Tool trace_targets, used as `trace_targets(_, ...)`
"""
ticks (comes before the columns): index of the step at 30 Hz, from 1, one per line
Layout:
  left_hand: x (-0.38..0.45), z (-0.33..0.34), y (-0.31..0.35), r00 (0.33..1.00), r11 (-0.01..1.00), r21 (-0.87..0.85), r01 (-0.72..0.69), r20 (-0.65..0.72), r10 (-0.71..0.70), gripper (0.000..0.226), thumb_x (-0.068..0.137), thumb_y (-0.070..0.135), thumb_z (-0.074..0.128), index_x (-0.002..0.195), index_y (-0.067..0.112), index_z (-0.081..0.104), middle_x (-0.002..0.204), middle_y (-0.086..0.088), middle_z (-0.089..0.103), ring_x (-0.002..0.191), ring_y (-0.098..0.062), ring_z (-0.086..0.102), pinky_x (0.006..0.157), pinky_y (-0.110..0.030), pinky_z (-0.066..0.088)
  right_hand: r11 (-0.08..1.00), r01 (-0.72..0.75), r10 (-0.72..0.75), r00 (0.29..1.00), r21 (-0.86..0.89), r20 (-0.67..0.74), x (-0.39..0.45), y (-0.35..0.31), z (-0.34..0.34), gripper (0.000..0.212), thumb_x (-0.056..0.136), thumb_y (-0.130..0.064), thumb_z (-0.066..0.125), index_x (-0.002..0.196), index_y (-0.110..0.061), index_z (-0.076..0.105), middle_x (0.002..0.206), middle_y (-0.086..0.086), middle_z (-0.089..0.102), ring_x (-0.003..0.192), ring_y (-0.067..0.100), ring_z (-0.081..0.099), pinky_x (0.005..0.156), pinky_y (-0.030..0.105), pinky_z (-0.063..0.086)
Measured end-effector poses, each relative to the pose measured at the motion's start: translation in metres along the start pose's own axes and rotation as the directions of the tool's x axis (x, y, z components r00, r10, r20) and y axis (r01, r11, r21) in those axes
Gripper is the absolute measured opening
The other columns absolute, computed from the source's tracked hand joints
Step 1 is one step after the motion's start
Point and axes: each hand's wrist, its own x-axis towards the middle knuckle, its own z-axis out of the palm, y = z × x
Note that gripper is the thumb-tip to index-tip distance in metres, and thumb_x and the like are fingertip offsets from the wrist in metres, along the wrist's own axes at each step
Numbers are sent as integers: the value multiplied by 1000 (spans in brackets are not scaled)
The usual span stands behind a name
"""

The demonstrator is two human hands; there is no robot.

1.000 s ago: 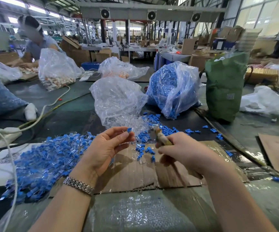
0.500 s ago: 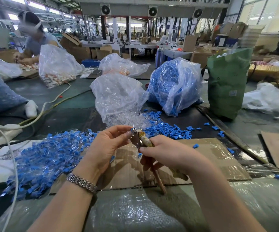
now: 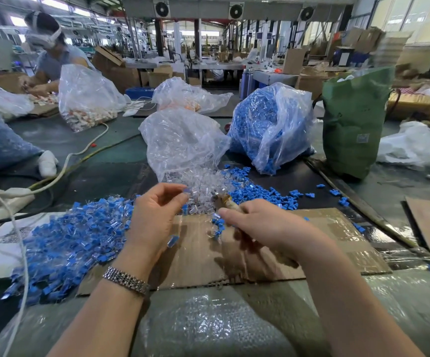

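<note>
Since half a second ago the hands have drawn apart: the left hand (image 3: 157, 217) no longer meets the tip of the tool (image 3: 225, 200) and has swung a little leftward. Its fingers are curled, thumb and forefinger nearly closed. A bluish speck shows at the tips, but I cannot tell whether they pinch a piece. The right hand (image 3: 268, 225) wraps its fingers round the tool's taped handle, with the working end poking out toward the clear caps (image 3: 203, 180).

Both hands hover above the cardboard sheet (image 3: 198, 266). To its left lies a heap of assembled pieces (image 3: 74, 240), and just beyond the tool are loose blue plugs (image 3: 262, 194).

These parts look tiny, light and hard, probably slick plastic, so I judge that a fingertip pinch across the blue body is safest. The thin clear caps may flick away or crack if squeezed. The tool looks stiff and is best held by its wrap.

Farther back stand a clear bag (image 3: 183, 140), a blue-filled bag (image 3: 268, 124) and a green sack (image 3: 353, 119).
</note>
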Motion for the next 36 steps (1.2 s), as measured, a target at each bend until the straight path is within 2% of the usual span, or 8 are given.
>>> trace_targets(3, 4, -9, -5, 964, 860, 510, 23, -238, 116, 13, 88, 10, 70, 95, 21, 67, 100, 0, 66, 95, -19, 63, 85, -41, 54, 936, -121, 50, 975, -330, -214, 8, 15, -13, 41, 94, -55, 60, 75, -18, 54, 76, 1, 61, 65, 17, 56, 54, 30, 38)
trace_targets(6, -2, -2, -1, 963, 692, 720, -55, -145, 226, 19, 85, 9, 67, 100, 21, 66, 104, 1, 54, 106, -23, 51, 95, -44, 40, 814, -271, 94, 934, -513, -344, 15, 32, -10, 40, 93, -55, 59, 86, -16, 54, 107, 11, 60, 86, 26, 58, 73, 36, 49)
trace_targets(9, -10, 10, 1, 953, 733, 610, -303, 211, 218, 20, 89, 8, 64, 99, 25, 68, 97, 12, 55, 100, -11, 51, 98, -39, 42, 742, -349, 128, 912, -572, -391, 18, 42, -4, 51, 94, -58, 57, 120, -15, 57, 130, 16, 51, 119, 34, 50, 99, 45, 46)
trace_targets(13, -15, 18, -3, 877, 686, 611, -396, 474, 84, 18, 98, 25, 61, 110, 36, 69, 105, 16, 56, 101, 0, 46, 107, -37, 39, 726, -364, 60, 879, -583, -474, 15, 41, 2, 58, 93, -59, 58, 128, -14, 52, 135, 12, 46, 126, 32, 41, 101, 49, 41)
trace_targets(19, -15, 19, -2, 867, 650, 637, -415, 493, 70, 8, 96, 30, 66, 104, 30, 70, 100, 17, 61, 98, -3, 57, 105, -38, 45, 829, -105, -103, 936, -549, -335, 8, 28, 21, 28, 92, -50, 66, 98, -23, 65, 100, -2, 66, 99, 21, 62, 89, 42, 51)
trace_targets(25, -12, 14, 0, 939, 857, 469, -213, 341, 46, 8, 93, 16, 70, 92, 23, 66, 85, 6, 68, 73, -4, 64, 71, -14, 55, 804, -56, -169, 933, -592, -318, 10, 28, 26, 11, 98, -32, 60, 103, -22, 63, 106, -2, 66, 99, 21, 62, 90, 42, 53)
trace_targets(29, -7, 9, -1, 928, 986, 169, 13, 364, -75, 11, 93, 17, 70, 100, 25, 73, 96, 5, 77, 86, -11, 72, 71, -28, 59, 957, 120, -225, 882, -264, -414, 9, 25, 12, 7, 92, -30, 72, 94, -24, 69, 86, -9, 70, 83, 9, 65, 81, 30, 55)
trace_targets(36, -2, 6, -5, 878, 948, -203, 244, 461, -127, 23, 87, 25, 71, 108, 19, 78, 107, -14, 76, 90, -16, 71, 74, -21, 56, 918, 391, -329, 838, 58, -436, 1, 9, 7, 7, 90, -15, 74, 93, -20, 79, 77, -11, 73, 72, -2, 66, 68, 13, 51)
